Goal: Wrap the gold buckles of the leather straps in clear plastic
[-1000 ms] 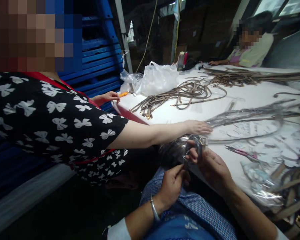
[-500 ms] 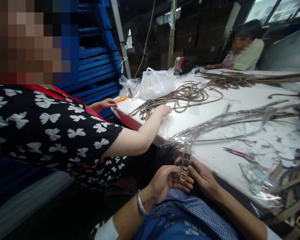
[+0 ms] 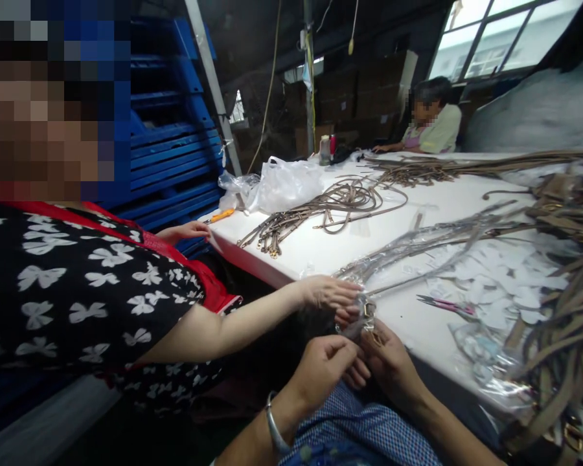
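A brown strap with gold metal fittings (image 3: pixel 368 310), partly wrapped in clear plastic, hangs over the near table edge between my hands. My right hand (image 3: pixel 391 359) grips it near its gold clasp. My left hand (image 3: pixel 328 362), with a silver bangle at the wrist, is closed, thumb against fingers, at the strap's lower end; the exact contact is partly hidden. From the left, a co-worker's hand (image 3: pixel 328 294) reaches over to the strap's upper part, its fingers at the plastic.
On the white table (image 3: pixel 296 262) lie a bundle of straps (image 3: pixel 315 213), plastic-wrapped straps (image 3: pixel 418 243), pink-handled snips (image 3: pixel 447 304), white paper pieces (image 3: pixel 510 278) and an orange cutter (image 3: pixel 219 215). More straps (image 3: pixel 558 349) are heaped right. Another person (image 3: pixel 434 126) sits at the far side.
The co-worker's hand has moved from the strap bundle to the strap at my hands. My left hand has gone from open-palmed to closed. The view has shifted slightly right.
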The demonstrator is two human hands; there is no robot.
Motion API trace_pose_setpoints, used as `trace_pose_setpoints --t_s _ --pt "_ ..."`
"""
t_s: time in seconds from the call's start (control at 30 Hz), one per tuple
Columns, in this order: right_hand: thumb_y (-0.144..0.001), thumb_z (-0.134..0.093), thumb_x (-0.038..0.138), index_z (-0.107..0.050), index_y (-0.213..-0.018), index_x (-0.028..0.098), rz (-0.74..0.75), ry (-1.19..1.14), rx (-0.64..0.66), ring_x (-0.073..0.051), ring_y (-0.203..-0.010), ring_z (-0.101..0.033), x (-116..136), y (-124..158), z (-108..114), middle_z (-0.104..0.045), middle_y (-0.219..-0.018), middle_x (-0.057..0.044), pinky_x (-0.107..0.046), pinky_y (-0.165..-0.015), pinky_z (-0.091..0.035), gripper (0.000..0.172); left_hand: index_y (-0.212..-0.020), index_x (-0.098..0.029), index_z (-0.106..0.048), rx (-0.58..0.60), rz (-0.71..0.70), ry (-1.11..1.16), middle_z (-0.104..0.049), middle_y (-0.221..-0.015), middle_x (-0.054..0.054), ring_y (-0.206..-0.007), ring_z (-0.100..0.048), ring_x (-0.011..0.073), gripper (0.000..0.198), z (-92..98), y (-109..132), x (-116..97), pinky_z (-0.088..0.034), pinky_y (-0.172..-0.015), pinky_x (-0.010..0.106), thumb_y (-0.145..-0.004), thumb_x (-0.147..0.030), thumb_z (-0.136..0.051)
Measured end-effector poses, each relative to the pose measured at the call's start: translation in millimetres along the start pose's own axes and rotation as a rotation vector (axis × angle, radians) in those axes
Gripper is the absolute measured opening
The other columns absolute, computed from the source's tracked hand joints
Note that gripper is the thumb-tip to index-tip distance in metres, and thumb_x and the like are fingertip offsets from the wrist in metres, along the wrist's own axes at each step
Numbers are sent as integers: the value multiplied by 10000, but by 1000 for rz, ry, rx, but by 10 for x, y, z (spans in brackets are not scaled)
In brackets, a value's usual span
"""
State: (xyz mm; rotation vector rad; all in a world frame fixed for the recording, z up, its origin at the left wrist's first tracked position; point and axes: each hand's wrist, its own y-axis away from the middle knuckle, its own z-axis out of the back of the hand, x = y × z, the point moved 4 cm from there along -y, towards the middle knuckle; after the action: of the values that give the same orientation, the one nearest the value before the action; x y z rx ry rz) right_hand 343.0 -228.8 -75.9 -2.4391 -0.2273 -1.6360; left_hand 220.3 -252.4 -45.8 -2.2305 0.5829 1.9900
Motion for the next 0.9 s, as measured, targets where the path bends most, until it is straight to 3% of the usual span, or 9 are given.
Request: trace_pose_setpoints --t_s 0.1,0.17,0.27,0.5,0.63,0.73,0.8,0.87,0.9 --pt "-857 -620 449 -563 -1290 244 15 -145 -16 -302 -1256 -524 -4 10 -40 -578 -1355 -118 -490 -1073 -389 482 -897 -145 -712 -230 -263 -357 -716 -850 99 -762 -655 194 276 84 49 -207 -523 -740 303 -893 -375 -560" --pt "-811 -678 439 -581 -1280 257 26 -165 -13 -313 -1269 -505 19 27 -65 -583 -1351 -114 -492 -1061 -396 512 -1061 -203 -708 -271 -389 -482 -698 -1117 90 -1048 -625 234 229 100 65 -314 -479 -948 344 -866 -280 -616" --pt "-732 -768 378 -634 -1222 274 14 -191 1 -321 -1287 -482 54 52 -91 -594 -1342 -99 -496 -1062 -384 518 -1151 -231 -690 -145 -390 -554 -663 -1232 74 -1185 -568 256 326 96 -1 -367 -413 -1063 400 -830 -202 -644" --pt "-702 -818 322 -682 -1158 266 29 -235 37 -316 -1324 -440 72 89 -60 -528 -1415 -93 -490 -1081 -352 479 -1155 -218 -704 113 -235 -576 -689 -1176 78 -1100 -605 260 357 75 -199 -472 -425 -1045 392 -801 -208 -655" --pt "-703 -823 293 -691 -1145 272 27 -236 51 -311 -1287 -480 87 127 17 -474 -1461 -92 -462 -1067 -364 462 -1128 -227 -718 138 -259 -592 -690 -1159 58 -1082 -604 233 368 -5 -227 -473 -422 -1041 343 -786 -126 -625" --pt "-697 -828 271 -703 -1122 277 20 -235 56 -294 -1162 -577 103 158 70 -451 -1478 -87 -426 -996 -426 443 -1161 -226 -701 115 -210 -582 -710 -1091 59 -987 -647 217 406 -51 -243 -394 -502 -929 305 -783 -111 -608" --pt "-687 -834 276 -702 -1120 286 17 -250 65 -251 -975 -657 100 171 90 -433 -1486 -86 -398 -894 -484 453 -1169 -198 -697 112 -106 -519 -725 -1016 80 -749 -682 195 383 -62 -269 -292 -564 -668 268 -794 -180 -619" --pt "-677 -842 300 -696 -1125 295 25 -295 78 -188 -795 -670 83 174 103 -419 -1490 -88 -358 -769 -516 471 -1160 -162 -701 92 -2 -407 -738 -941 99 -527 -637 161 404 -50 -307 -174 -510 -449 238 -771 -262 -665" --pt "-672 -845 317 -691 -1131 295 33 -319 83 -164 -739 -659 70 172 111 -427 -1481 -91 -338 -718 -518 484 -1147 -151 -708 81 27 -353 -744 -924 105 -492 -628 159 421 -40 -328 -121 -496 -416 236 -749 -289 -694"
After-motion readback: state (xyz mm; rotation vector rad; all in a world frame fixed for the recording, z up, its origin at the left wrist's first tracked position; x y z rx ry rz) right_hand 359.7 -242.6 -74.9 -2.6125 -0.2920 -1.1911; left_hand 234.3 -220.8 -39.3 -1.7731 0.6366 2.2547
